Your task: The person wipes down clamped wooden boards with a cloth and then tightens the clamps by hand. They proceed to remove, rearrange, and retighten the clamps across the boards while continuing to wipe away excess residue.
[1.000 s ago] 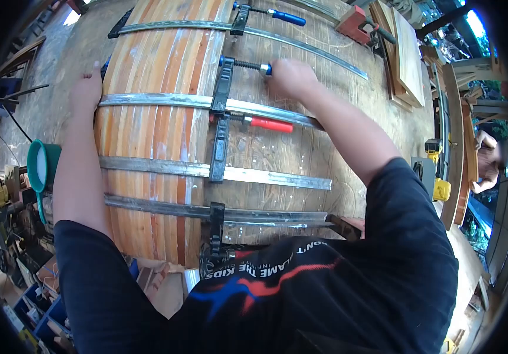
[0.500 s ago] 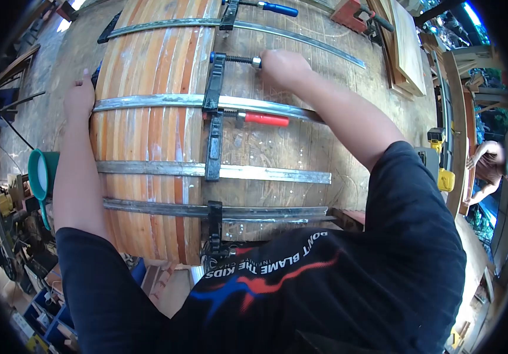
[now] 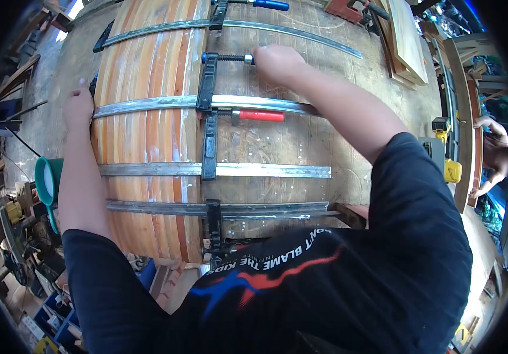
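A panel of glued wood strips [image 3: 142, 141], streaked with white glue, lies across several metal bar clamps. My right hand [image 3: 279, 64] is closed around the handle of one bar clamp [image 3: 210, 82], hiding most of the handle; its threaded screw shows between fist and black jaw. At the panel's left edge my left hand [image 3: 79, 107] is wrapped at the other end of that clamp, thumb up, with the jaw there mostly hidden. Nearer me sits a clamp with a red handle [image 3: 261, 116]. Beyond is a clamp with a blue handle [image 3: 270, 5]. Another bar clamp [image 3: 254, 207] crosses closest to my body.
The wooden worktable [image 3: 301, 141] carries stacked boards [image 3: 406, 50] at far right. A yellow cordless tool [image 3: 451, 171] sits by the right edge. A green dipper [image 3: 44, 180] is beside my left forearm. Another person [image 3: 495, 150] is at far right.
My right fist has shifted slightly left in view, still on the clamp handle. The view has moved a little. The other person's arms have changed position.
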A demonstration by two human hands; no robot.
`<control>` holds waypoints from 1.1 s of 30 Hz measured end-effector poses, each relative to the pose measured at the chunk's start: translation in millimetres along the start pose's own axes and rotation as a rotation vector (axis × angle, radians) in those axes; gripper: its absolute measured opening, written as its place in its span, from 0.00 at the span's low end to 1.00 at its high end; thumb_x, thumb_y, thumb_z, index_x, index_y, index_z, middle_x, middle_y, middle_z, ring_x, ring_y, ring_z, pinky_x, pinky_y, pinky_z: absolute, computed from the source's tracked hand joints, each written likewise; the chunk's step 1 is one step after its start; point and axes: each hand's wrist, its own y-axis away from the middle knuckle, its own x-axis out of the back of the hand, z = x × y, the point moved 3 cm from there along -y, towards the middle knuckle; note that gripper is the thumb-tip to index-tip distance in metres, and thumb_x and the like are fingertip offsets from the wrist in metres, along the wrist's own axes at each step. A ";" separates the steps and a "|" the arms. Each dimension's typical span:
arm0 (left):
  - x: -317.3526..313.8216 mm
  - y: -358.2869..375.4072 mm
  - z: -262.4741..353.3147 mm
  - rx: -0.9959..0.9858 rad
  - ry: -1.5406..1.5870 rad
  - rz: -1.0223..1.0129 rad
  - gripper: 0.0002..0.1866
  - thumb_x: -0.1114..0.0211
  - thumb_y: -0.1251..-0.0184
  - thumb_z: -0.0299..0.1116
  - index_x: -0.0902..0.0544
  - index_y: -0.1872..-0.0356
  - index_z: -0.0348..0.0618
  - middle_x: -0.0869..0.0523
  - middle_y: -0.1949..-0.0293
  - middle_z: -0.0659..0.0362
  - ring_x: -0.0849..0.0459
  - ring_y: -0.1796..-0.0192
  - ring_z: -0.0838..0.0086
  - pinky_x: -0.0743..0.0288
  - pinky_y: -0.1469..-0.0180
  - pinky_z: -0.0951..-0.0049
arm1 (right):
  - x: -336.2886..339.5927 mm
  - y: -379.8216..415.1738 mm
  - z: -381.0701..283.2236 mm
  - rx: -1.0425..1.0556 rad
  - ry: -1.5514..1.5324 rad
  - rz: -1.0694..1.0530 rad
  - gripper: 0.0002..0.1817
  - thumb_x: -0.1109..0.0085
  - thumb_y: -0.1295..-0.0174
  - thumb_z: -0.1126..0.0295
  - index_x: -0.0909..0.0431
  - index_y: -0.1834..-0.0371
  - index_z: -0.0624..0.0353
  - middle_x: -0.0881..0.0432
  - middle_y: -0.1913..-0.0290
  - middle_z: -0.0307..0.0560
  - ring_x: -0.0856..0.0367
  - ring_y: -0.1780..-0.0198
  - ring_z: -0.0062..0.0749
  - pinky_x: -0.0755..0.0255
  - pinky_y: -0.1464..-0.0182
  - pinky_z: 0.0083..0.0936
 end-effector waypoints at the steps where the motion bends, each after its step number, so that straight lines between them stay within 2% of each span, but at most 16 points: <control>1: 0.7 1.3 -0.7 0.005 0.007 -0.011 0.41 0.48 0.25 0.69 0.13 0.42 0.36 0.11 0.43 0.39 0.14 0.36 0.49 0.26 0.31 0.54 | -5.0 -4.2 1.0 0.013 -0.012 -0.098 0.13 0.39 0.37 0.71 0.14 0.54 0.66 0.10 0.57 0.62 0.08 0.53 0.50 0.16 0.50 0.43; 3: 1.9 4.4 5.0 0.013 0.033 -0.031 0.41 0.48 0.25 0.69 0.13 0.42 0.36 0.11 0.44 0.39 0.14 0.36 0.49 0.25 0.31 0.54 | -7.1 -26.2 10.6 0.036 -0.029 -0.288 0.11 0.38 0.40 0.73 0.13 0.57 0.66 0.10 0.61 0.62 0.08 0.58 0.50 0.15 0.56 0.44; 4: 2.1 6.6 8.1 0.016 0.027 -0.033 0.40 0.47 0.25 0.69 0.13 0.42 0.36 0.10 0.44 0.39 0.14 0.37 0.49 0.25 0.32 0.54 | -13.4 -42.7 17.4 0.132 0.070 -0.408 0.10 0.36 0.41 0.72 0.11 0.60 0.65 0.10 0.66 0.61 0.10 0.67 0.49 0.18 0.64 0.44; 7: 11.6 12.2 13.2 0.019 0.021 -0.014 0.40 0.47 0.25 0.68 0.12 0.43 0.36 0.10 0.45 0.40 0.13 0.37 0.49 0.25 0.32 0.54 | -8.8 -48.8 30.6 0.008 -0.400 -0.703 0.12 0.34 0.40 0.69 0.10 0.59 0.64 0.11 0.66 0.62 0.11 0.71 0.47 0.19 0.66 0.44; 8: 14.1 15.8 14.9 0.016 0.023 -0.009 0.40 0.47 0.25 0.68 0.12 0.43 0.36 0.10 0.45 0.40 0.13 0.37 0.49 0.25 0.32 0.54 | -7.2 -47.6 29.7 -0.021 -0.450 -0.711 0.12 0.30 0.43 0.68 0.14 0.62 0.66 0.14 0.73 0.56 0.12 0.68 0.50 0.18 0.64 0.45; 11: 13.8 19.4 16.4 0.016 0.023 -0.003 0.39 0.46 0.25 0.67 0.12 0.43 0.36 0.10 0.46 0.40 0.13 0.38 0.49 0.24 0.33 0.54 | -10.8 -36.4 16.1 -0.022 -0.076 -0.319 0.15 0.27 0.42 0.65 0.15 0.60 0.66 0.13 0.70 0.56 0.10 0.63 0.51 0.17 0.59 0.47; 12: 14.1 18.0 15.7 0.021 0.024 0.003 0.39 0.46 0.25 0.67 0.12 0.44 0.36 0.10 0.45 0.40 0.13 0.38 0.49 0.24 0.33 0.54 | 3.3 -7.0 4.8 -0.034 -0.103 -0.152 0.14 0.30 0.38 0.66 0.16 0.54 0.64 0.10 0.61 0.57 0.10 0.56 0.53 0.17 0.52 0.48; 15: 12.4 17.9 13.8 0.022 0.068 -0.020 0.39 0.46 0.25 0.67 0.12 0.44 0.36 0.10 0.45 0.40 0.13 0.37 0.49 0.24 0.33 0.53 | 3.8 10.5 -1.0 -0.052 -0.109 0.044 0.11 0.37 0.32 0.70 0.11 0.51 0.61 0.09 0.53 0.57 0.09 0.51 0.51 0.16 0.48 0.44; 19: 11.0 16.9 8.6 0.024 0.034 0.002 0.39 0.45 0.25 0.67 0.12 0.44 0.36 0.10 0.45 0.40 0.14 0.37 0.49 0.24 0.32 0.53 | 7.4 -4.7 -3.7 -0.040 -0.036 -0.188 0.12 0.39 0.34 0.72 0.11 0.51 0.61 0.10 0.50 0.61 0.10 0.46 0.55 0.17 0.46 0.45; 23: 8.1 14.4 12.2 0.036 0.042 -0.002 0.39 0.45 0.26 0.68 0.12 0.44 0.36 0.10 0.44 0.40 0.14 0.37 0.48 0.24 0.32 0.53 | 16.7 -27.8 5.5 -0.007 -0.077 -0.597 0.13 0.38 0.45 0.73 0.12 0.58 0.65 0.12 0.64 0.57 0.11 0.64 0.41 0.18 0.65 0.40; 24: 9.2 14.2 11.4 0.038 0.047 0.008 0.39 0.45 0.26 0.68 0.12 0.44 0.37 0.10 0.44 0.40 0.14 0.37 0.48 0.24 0.32 0.53 | 16.5 -27.9 11.7 -0.015 -0.384 -0.634 0.09 0.38 0.51 0.73 0.16 0.67 0.67 0.21 0.79 0.52 0.26 0.83 0.39 0.32 0.80 0.34; 27: 10.4 13.5 10.0 0.026 0.029 0.027 0.39 0.44 0.26 0.69 0.12 0.43 0.37 0.10 0.44 0.40 0.14 0.37 0.49 0.24 0.32 0.53 | 9.4 -33.6 10.8 0.029 -0.503 -0.682 0.08 0.38 0.49 0.72 0.17 0.70 0.66 0.22 0.81 0.50 0.23 0.82 0.39 0.30 0.79 0.35; 28: 10.1 14.3 9.9 0.035 0.029 0.011 0.40 0.44 0.26 0.69 0.12 0.43 0.37 0.10 0.44 0.40 0.14 0.36 0.49 0.25 0.32 0.53 | 10.9 -32.0 11.6 0.078 -0.181 -0.586 0.10 0.36 0.45 0.71 0.17 0.62 0.64 0.17 0.75 0.53 0.15 0.75 0.45 0.22 0.72 0.40; 31: 9.1 11.4 13.4 0.048 0.046 -0.014 0.40 0.44 0.26 0.69 0.12 0.42 0.37 0.11 0.43 0.41 0.14 0.36 0.49 0.25 0.31 0.53 | 2.8 2.5 -5.2 0.018 0.037 0.009 0.15 0.35 0.40 0.69 0.18 0.51 0.62 0.11 0.62 0.58 0.09 0.60 0.51 0.16 0.58 0.45; 32: 8.6 11.3 12.1 0.048 0.045 -0.011 0.40 0.44 0.26 0.69 0.12 0.42 0.37 0.11 0.43 0.41 0.14 0.36 0.49 0.25 0.31 0.54 | 0.6 8.8 -10.9 -0.001 0.036 0.066 0.20 0.37 0.35 0.69 0.21 0.41 0.61 0.10 0.53 0.61 0.10 0.49 0.54 0.16 0.47 0.47; 33: 6.9 12.1 9.7 0.051 0.037 -0.011 0.40 0.44 0.26 0.69 0.13 0.42 0.37 0.11 0.43 0.41 0.14 0.36 0.50 0.25 0.31 0.54 | 1.4 6.8 -9.9 -0.026 0.032 -0.016 0.19 0.38 0.35 0.69 0.20 0.41 0.62 0.11 0.51 0.61 0.10 0.47 0.54 0.17 0.45 0.46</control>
